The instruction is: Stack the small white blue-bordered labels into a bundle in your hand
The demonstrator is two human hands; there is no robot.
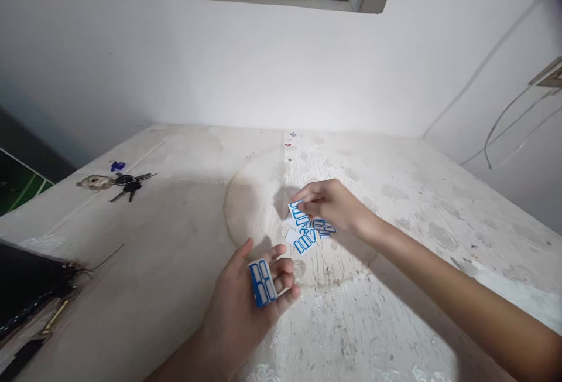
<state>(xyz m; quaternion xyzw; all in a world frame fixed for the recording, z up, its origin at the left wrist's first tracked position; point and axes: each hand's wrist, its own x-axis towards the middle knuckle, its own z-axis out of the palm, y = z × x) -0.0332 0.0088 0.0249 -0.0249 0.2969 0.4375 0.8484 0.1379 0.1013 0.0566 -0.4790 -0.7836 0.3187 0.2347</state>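
My left hand (pixel 246 306) is turned palm up, with its fingers half curled around a small stack of blue-and-white label sheets (pixel 263 283). The top sheet shows blue-bordered blank boxes. Farther out, my right hand (pixel 329 203) pinches one similar label sheet (pixel 300 214) by its upper edge, between thumb and fingers. Under and beside it lies a loose pile of label sheets (pixel 304 242) on the table, some overlapping. A few more label sheets (pixel 324 227) are partly hidden below my right hand.
The worn white table (pixel 188 253) meets a wall at the back. Keys (pixel 129 184) with a fob and a crumpled purple scrap (pixel 117 166) lie at the left. A black bag (pixel 35 288) sits at the near left edge. Loose wires (pixel 494 130) hang on the right wall.
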